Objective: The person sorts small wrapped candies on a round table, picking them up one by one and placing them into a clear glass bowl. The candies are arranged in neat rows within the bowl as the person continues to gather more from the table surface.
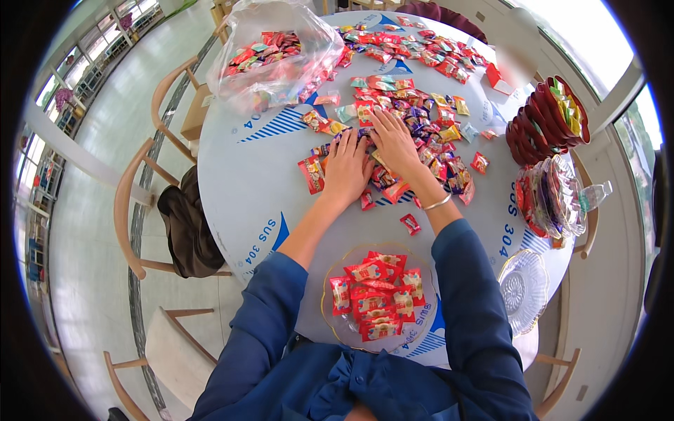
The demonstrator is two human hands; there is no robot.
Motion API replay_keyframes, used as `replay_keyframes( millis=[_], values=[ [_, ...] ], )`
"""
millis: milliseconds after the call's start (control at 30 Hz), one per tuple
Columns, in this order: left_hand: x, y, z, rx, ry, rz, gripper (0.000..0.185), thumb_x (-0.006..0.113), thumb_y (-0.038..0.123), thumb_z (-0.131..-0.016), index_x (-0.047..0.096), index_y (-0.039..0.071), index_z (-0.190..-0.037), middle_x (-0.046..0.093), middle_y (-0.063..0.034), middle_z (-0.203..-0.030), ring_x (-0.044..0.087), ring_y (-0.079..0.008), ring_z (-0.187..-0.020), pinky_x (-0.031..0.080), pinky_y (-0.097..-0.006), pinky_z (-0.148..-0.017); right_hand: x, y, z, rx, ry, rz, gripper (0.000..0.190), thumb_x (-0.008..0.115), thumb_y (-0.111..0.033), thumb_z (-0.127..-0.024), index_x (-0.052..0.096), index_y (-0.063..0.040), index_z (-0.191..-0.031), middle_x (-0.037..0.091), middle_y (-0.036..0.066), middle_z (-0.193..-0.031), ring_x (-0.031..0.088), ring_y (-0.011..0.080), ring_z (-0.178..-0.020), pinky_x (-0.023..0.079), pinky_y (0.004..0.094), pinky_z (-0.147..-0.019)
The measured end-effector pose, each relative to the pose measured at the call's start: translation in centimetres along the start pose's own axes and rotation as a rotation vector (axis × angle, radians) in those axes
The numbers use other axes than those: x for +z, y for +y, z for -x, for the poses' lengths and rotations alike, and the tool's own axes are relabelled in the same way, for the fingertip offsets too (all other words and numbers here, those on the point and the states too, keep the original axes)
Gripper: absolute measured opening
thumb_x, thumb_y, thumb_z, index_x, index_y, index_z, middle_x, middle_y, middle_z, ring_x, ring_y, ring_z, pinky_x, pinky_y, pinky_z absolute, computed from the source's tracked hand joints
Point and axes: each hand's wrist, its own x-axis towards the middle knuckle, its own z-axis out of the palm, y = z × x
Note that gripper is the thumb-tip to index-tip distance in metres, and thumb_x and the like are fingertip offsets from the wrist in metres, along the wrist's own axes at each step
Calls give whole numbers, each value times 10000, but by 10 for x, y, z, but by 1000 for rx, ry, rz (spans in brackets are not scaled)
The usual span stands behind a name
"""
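Observation:
My left hand (346,171) lies palm down with straight fingers at the near left side of a pile of wrapped candies (416,113). A red-and-white candy packet (311,174) is just left of it. Further right and a bit farther off, my right hand (394,144) rests flat on the same pile, fingers slightly spread. What lies beneath both palms is hidden. Between my forearms and closer to my body stands a clear gold-rimmed scalloped plate (337,321), holding several red candy packets (376,300). One small red candy (410,224) sits alone between plate and pile.
A clear plastic bag (274,81) of candies stands at the far left of the round table (253,184). On the right are stacked dark red dishes (537,126), filled clear plates (550,197), a plastic bottle (595,196) and a glass plate (522,292). Another person (513,44) is across.

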Motion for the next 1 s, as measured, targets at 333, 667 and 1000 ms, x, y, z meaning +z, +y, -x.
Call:
replay_keyframes(
  millis=[333,667,1000],
  values=[
    [-12,2,-3,-135,39,-111,515,598,314,-978,587,-9,-1378,499,-207,-1506,408,-384,-1444,261,-585,-1202,-8,-17,-17,54,-46,41,232,596,-195,-971,731,-46,-1086,672,148,-1165,587,336,-1193,383,494,-1137],
    [-9,0,-6,-122,148,-15,324,636,210,-981,692,14,-1233,583,-175,-1402,451,-368,-1372,304,-560,-1142,13,3,-24,79,48,12,330,734,-223,-899,680,-52,-1176,652,134,-1222,555,344,-1237,390,487,-1123],
    [0,-7,-20,-43,233,177,244,699,165,-931,705,31,-1134,669,-144,-1258,539,-331,-1287,341,-480,-1122,-4,-9,11,332,97,-501,466,832,-136,-816,651,-30,-1231,717,170,-1092,656,341,-1098,498,434,-979]
  ],
)
